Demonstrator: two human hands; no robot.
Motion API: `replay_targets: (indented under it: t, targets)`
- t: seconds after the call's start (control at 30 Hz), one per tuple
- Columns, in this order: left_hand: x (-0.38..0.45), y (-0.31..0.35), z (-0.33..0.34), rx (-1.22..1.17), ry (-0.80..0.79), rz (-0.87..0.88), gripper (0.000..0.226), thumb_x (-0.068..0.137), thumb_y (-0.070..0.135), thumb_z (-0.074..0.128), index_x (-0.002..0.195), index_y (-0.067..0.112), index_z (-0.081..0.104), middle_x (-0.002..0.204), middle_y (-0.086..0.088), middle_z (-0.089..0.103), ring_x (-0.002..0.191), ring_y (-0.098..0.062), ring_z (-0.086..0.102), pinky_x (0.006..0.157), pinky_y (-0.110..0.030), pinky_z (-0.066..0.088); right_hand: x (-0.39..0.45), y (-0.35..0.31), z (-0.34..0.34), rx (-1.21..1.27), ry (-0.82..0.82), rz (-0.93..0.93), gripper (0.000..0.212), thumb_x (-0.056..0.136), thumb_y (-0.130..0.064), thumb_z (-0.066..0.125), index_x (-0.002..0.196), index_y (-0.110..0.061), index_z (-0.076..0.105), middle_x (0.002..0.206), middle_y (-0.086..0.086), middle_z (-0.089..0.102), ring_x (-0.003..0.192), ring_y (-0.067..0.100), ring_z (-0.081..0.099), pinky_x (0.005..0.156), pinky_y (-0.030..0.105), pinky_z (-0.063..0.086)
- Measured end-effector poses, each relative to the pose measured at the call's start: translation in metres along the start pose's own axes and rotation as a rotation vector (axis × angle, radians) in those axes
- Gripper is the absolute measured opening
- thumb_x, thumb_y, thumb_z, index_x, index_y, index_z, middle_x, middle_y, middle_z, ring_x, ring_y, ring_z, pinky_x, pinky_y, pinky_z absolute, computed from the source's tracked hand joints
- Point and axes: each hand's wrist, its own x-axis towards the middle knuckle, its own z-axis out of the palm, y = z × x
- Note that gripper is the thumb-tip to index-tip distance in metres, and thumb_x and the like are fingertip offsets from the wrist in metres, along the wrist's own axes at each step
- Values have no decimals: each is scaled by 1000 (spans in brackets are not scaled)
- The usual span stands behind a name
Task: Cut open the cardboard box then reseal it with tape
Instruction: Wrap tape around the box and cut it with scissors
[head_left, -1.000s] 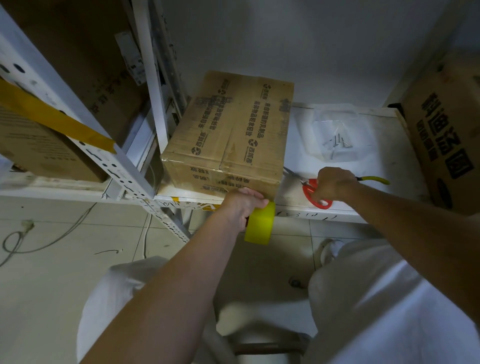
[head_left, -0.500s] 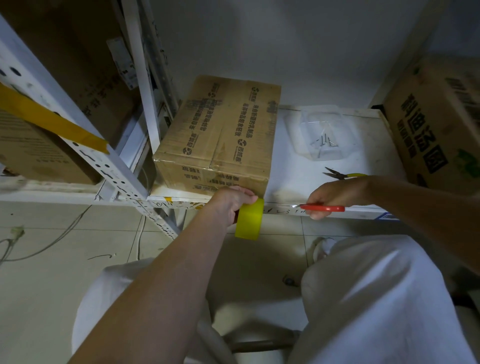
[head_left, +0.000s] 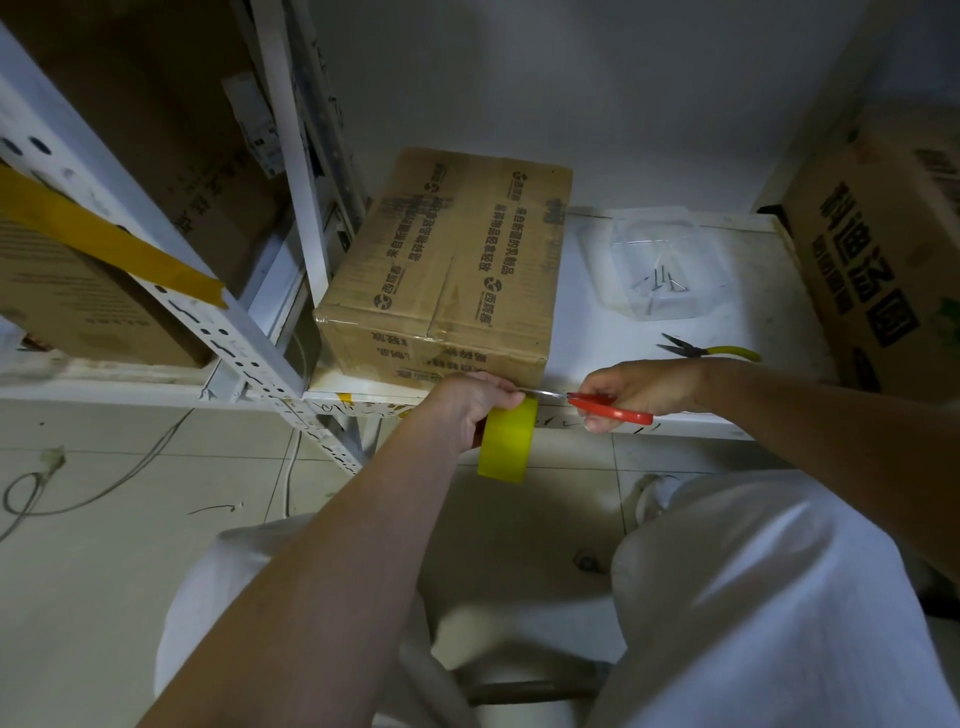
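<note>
Brown printed cardboard box (head_left: 447, 270) sits flaps closed at the left of the white shelf board (head_left: 587, 332), against the upright. Left hand (head_left: 470, 410) grips the yellow tape roll (head_left: 506, 439) just below the box's front edge. Right hand (head_left: 636, 389) holds red-handled scissors (head_left: 608, 408), blades pointing at the left fingers; yellow-handled pliers (head_left: 711, 352) lie behind.

Chinese print on cardboard box (head_left: 452, 270)
</note>
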Motion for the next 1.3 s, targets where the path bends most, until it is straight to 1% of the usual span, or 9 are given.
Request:
replay_targets:
  t: [0.1,0.2,0.3,0.4,0.5,0.63,0.8,1.0,1.3]
  targets:
    - [1,-1,-1,-3,-1,-5,19,85,-2,66,78,13,58,80,-6,62,71,-19,59,58,-32,49,8,2,2,18,37,-18,51,48,-74,75,82,-37,68,95,-3,68,102,20,64,96,40,49]
    - [2,0,-1,-12,-4,-6,19,85,-3,66,77,13,58,81,-6,62,73,-19,59,59,-32,49,5,-3,-1,39,43,-36,56,45,-76,74,81,-33,70,98,2,69,99,22,65,97,45,50]
    - [1,0,-1,-18,-18,-11,19,85,-3,66,78,13,58,82,-6,62,73,-18,59,58,-32,48,1,-4,-2,49,61,-65,62,48,-69,70,89,-23,70,96,2,70,94,18,65,95,43,51]
    - [2,1,-1,-21,-12,-22,17,85,-2,67,79,12,59,83,-6,63,74,-19,60,58,-33,49,0,-3,2,42,86,-96,74,40,-79,70,89,-23,69,94,5,70,87,16,64,89,38,51]
    - [1,1,-1,-19,-6,-25,17,85,-2,67,80,12,60,84,-6,63,74,-19,60,57,-33,48,2,-4,4,41,112,-93,65,47,-71,70,89,-21,68,91,5,69,85,18,64,89,40,50]
    - [0,2,0,-23,-20,-29,17,86,-3,65,80,13,60,81,-5,63,72,-18,60,58,-33,49,3,-5,6,70,133,-95,37,62,-54,73,79,-23,66,71,-6,61,68,8,56,73,28,45]
    - [2,2,-2,-17,-21,-31,16,85,-1,66,80,12,59,82,-6,63,72,-18,60,58,-32,50,2,-6,9,139,171,-83,25,70,-41,77,71,-18,65,61,0,55,49,4,50,54,21,44]
    - [0,3,-2,7,-13,-26,20,86,-3,65,76,12,57,80,-5,61,70,-17,58,56,-30,48,3,-5,8,88,226,-82,40,55,-59,75,63,-21,65,53,-4,54,49,10,50,56,24,42]
    - [3,-4,-12,122,86,12,25,83,-6,68,69,12,57,75,-7,59,67,-19,56,61,-28,48,-8,-10,-7,-323,202,-19,36,74,-55,72,66,-26,52,64,-11,52,60,4,47,60,19,36]
